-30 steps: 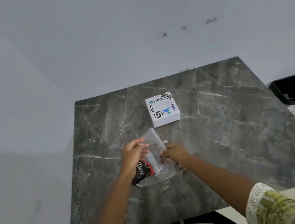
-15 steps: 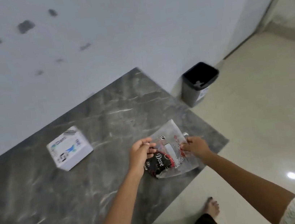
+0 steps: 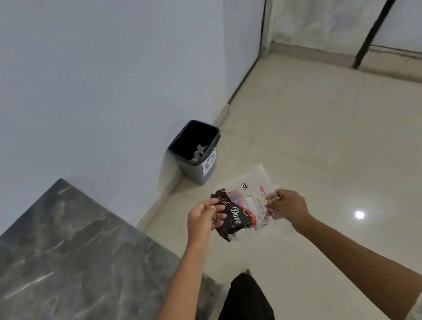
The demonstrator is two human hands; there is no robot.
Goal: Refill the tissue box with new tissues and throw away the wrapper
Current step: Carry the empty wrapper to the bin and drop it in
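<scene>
Wrapper (image 3: 249,208) plastic is pinched at both side edges: the left hand (image 3: 204,220) closes thumb and fingertips on the dark printed end, and the right hand (image 3: 288,204) grips the clear end between thumb and forefinger. Held that way, the empty pack hangs slack in the air between the two hands, over the pale floor (image 3: 337,142) and clear of the marble table (image 3: 58,276) at the left. Beyond it, against the wall (image 3: 83,69), stands the open grey bin (image 3: 198,152), with what may be a scrap of litter inside, though it is too small to be sure. The tissue box is out of view, so the refill cannot be checked here; the step in hand looks like the throwing away. Next, the pack needs carrying forward over the bin's mouth, perhaps crumpled first, and both grips let go so it drops inside.
</scene>
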